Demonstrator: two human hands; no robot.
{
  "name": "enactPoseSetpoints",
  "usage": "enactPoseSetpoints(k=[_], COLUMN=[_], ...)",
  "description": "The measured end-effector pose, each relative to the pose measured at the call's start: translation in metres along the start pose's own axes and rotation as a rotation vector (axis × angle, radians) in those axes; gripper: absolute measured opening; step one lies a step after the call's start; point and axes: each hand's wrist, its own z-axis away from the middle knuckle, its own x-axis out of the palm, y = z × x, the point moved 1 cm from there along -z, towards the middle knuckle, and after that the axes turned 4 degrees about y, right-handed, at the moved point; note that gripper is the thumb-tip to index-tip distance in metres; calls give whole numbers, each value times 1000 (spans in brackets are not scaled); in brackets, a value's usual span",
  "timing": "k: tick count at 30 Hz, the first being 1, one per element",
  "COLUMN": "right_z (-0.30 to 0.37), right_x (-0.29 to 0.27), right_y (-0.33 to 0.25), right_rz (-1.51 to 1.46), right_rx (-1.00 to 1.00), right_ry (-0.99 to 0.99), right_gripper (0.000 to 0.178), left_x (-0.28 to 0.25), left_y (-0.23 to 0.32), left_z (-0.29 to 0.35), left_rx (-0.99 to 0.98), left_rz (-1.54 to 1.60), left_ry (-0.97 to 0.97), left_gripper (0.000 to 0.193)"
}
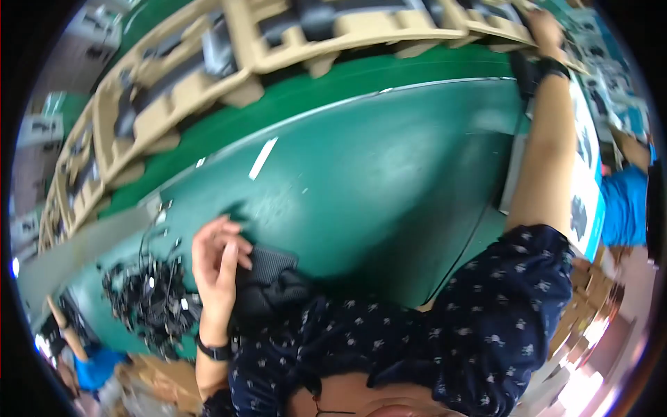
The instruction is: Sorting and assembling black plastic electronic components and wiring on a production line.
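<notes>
The person's right hand (545, 33) stretches out to the far right, at the end of a tan molded-pulp tray (497, 32) in the row along the green conveyor belt (299, 89); blur there makes it impossible to tell whether its fingers grasp anything. The left hand (217, 263) hovers with fingers loosely curled and its grip released, just beside a black ribbed object (274, 262) near the green worktable's (361, 167) front edge, with a tangled heap of black cables (149, 302) to its left.
</notes>
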Motion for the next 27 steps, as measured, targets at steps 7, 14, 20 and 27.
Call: enactPoseSetpoints(k=[7, 14, 20, 27], right_z=[8, 30, 21, 155], right_x=[-28, -38, -239, -571], right_y=[-98, -112, -150, -300], right_rz=[-646, -721, -724, -1392], right_rx=[311, 178, 290, -903], right_ry=[-260, 51, 254, 340], right_gripper=[53, 42, 68, 41], left_x=[-45, -74, -71, -86], left_y=[23, -5, -21, -23], left_z=[42, 100, 120, 139], left_rx=[109, 138, 232, 230], left_rz=[-71, -198, -533, -772], left_ry=[310, 437, 416, 604], left_gripper=[28, 26, 23, 8])
